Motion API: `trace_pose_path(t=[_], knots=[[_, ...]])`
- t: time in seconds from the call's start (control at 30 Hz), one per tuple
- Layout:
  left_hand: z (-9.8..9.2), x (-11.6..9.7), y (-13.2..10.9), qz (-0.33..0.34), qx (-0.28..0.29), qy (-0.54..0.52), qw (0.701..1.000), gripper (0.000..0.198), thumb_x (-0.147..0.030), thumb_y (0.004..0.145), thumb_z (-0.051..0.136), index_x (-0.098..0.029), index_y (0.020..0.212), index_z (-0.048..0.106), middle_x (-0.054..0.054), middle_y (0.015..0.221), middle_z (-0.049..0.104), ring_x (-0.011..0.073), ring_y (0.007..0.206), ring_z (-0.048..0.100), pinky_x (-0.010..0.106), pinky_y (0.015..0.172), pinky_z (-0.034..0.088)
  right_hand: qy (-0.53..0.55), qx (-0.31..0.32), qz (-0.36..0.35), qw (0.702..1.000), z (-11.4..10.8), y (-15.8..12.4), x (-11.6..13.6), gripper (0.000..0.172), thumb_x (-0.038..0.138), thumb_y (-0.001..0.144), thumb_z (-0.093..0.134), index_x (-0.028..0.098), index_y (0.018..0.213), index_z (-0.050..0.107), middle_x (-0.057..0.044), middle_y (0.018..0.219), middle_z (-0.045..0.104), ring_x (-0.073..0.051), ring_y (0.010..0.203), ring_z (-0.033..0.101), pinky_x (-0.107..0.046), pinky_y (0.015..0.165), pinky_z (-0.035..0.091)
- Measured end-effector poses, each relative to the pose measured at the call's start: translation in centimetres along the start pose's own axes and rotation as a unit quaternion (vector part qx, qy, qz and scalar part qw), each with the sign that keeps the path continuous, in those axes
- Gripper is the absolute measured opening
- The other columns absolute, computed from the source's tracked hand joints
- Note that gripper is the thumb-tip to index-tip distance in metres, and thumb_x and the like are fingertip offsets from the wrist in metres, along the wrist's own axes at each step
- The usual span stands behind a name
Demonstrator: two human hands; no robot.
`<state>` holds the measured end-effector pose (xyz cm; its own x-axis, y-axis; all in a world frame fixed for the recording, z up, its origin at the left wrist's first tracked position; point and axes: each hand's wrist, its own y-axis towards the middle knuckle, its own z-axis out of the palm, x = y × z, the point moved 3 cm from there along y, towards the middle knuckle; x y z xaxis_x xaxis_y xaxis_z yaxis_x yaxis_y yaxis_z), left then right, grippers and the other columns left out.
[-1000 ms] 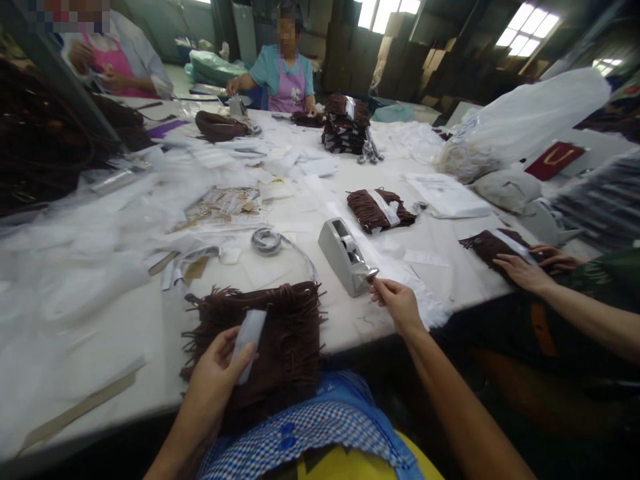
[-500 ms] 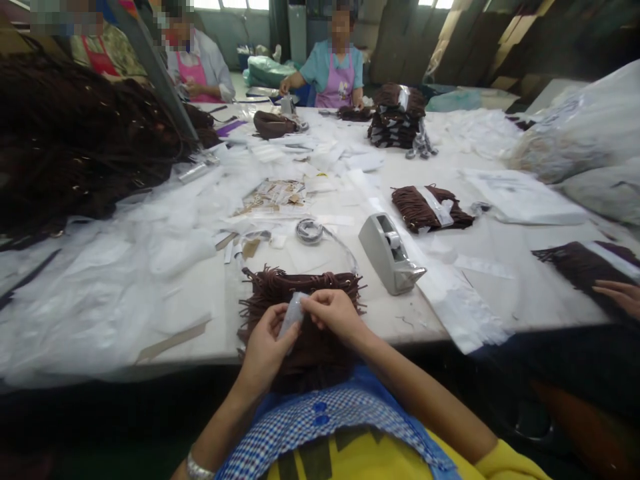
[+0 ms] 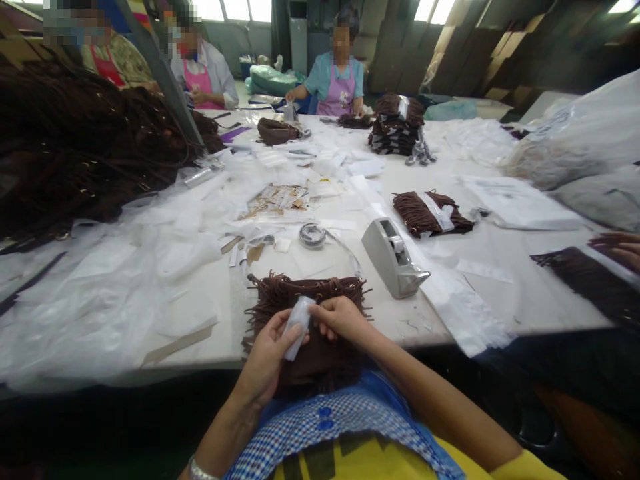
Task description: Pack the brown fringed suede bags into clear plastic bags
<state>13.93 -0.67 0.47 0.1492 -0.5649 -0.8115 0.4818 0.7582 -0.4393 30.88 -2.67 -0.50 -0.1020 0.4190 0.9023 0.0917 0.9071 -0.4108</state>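
Observation:
Between my hands is a small, whitish, translucent plastic packet (image 3: 299, 328), tilted over the bag in front of me. My left hand (image 3: 270, 343) is closed around its lower left part, thumb on top. With bent fingers my right hand (image 3: 340, 318) pinches its upper right corner. Beneath both hands a dark brown fringed bag (image 3: 280, 293) lies at the table's near edge, partly covered by my hands. A strap wrapped in clear film (image 3: 313, 235) runs from the bag and lies coiled behind it. To the right stands a grey tape dispenser (image 3: 395, 260).
Brown fringed bags are heaped (image 3: 75, 147) at left beside a metal post (image 3: 175, 87). A wrapped bag (image 3: 430, 212) and a stack of bags (image 3: 395, 127) lie farther back. Plastic sheets (image 3: 140, 280) cover the left side. A co-worker's hand (image 3: 620, 247) rests at right; other people sit across the table.
The packet shows more of its flat face now, with my fingers shifted slightly on it. The co-worker's hand at right has moved up a little. The whole view has shifted slightly.

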Motion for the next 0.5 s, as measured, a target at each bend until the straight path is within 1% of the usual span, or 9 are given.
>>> trace_pose_path(t=[0.1,0.2,0.3,0.37,0.43,0.47,0.5], knots=[[0.0,-0.1,0.1,-0.02,0.011,-0.027,0.999,0.049,-0.032,0.072,0.08,-0.016,0.116,0.065,0.006,0.102,0.07,0.0112,0.08,0.065,0.021,0.081,0.054,0.013,0.007,0.01,1.0,0.0,-0.1,0.0,0.053,0.066,0.076,0.065,0.016,0.059,0.059,0.002,0.047,0.059,-0.006,0.032,0.045,-0.017,0.032,0.032],[0.0,-0.1,0.2,-0.027,0.01,-0.035,0.999,0.048,-0.03,0.073,0.08,-0.017,0.117,0.065,0.004,0.101,0.07,0.0103,0.08,0.065,0.02,0.082,0.054,-0.02,-0.009,0.016,1.0,-0.4,-0.7,0.2,0.049,0.06,0.079,0.065,0.016,0.059,0.06,0.0,0.05,0.063,-0.007,0.033,0.048,-0.018,0.034,0.035],[0.0,-0.1,0.3,-0.033,-0.007,-0.036,0.999,0.049,-0.03,0.071,0.081,-0.017,0.115,0.065,0.004,0.097,0.07,0.0117,0.081,0.067,0.02,0.082,0.054,-0.083,-0.049,-0.004,0.995,-1.4,-2.1,0.7,0.037,0.048,0.082,0.066,0.017,0.061,0.063,0.0,0.053,0.065,-0.009,0.037,0.053,-0.019,0.038,0.039],[0.0,-0.1,0.3,-0.034,-0.015,-0.034,0.999,0.049,-0.03,0.069,0.082,-0.016,0.114,0.065,0.004,0.097,0.07,0.0128,0.083,0.068,0.021,0.082,0.055,-0.121,-0.097,-0.04,0.987,-2.3,-3.5,1.4,0.031,0.043,0.084,0.065,0.019,0.064,0.066,0.0,0.054,0.066,-0.01,0.039,0.055,-0.021,0.041,0.041],[0.1,-0.2,0.3,-0.03,-0.022,-0.028,0.999,0.05,-0.031,0.069,0.083,-0.016,0.113,0.065,0.005,0.098,0.07,0.0139,0.084,0.068,0.023,0.083,0.055,-0.119,-0.145,-0.081,0.979,-2.9,-4.7,2.2,0.027,0.043,0.087,0.061,0.02,0.076,0.071,0.0,0.059,0.068,-0.012,0.042,0.058,-0.022,0.047,0.046],[0.1,-0.2,0.2,-0.029,-0.025,-0.023,0.999,0.051,-0.032,0.068,0.083,-0.016,0.113,0.065,0.005,0.098,0.07,0.0142,0.084,0.068,0.024,0.083,0.055,-0.096,-0.158,-0.094,0.978,-3.0,-5.1,2.5,0.027,0.043,0.089,0.059,0.02,0.088,0.072,-0.001,0.064,0.07,-0.013,0.046,0.061,-0.024,0.049,0.048],[0.2,-0.3,0.2,-0.028,-0.029,-0.018,0.999,0.052,-0.032,0.068,0.083,-0.015,0.113,0.064,0.005,0.097,0.071,0.0145,0.083,0.068,0.024,0.082,0.055,-0.06,-0.159,-0.099,0.981,-2.9,-5.3,2.6,0.03,0.044,0.09,0.057,0.02,0.103,0.071,-0.002,0.07,0.072,-0.014,0.051,0.064,-0.025,0.052,0.051]])
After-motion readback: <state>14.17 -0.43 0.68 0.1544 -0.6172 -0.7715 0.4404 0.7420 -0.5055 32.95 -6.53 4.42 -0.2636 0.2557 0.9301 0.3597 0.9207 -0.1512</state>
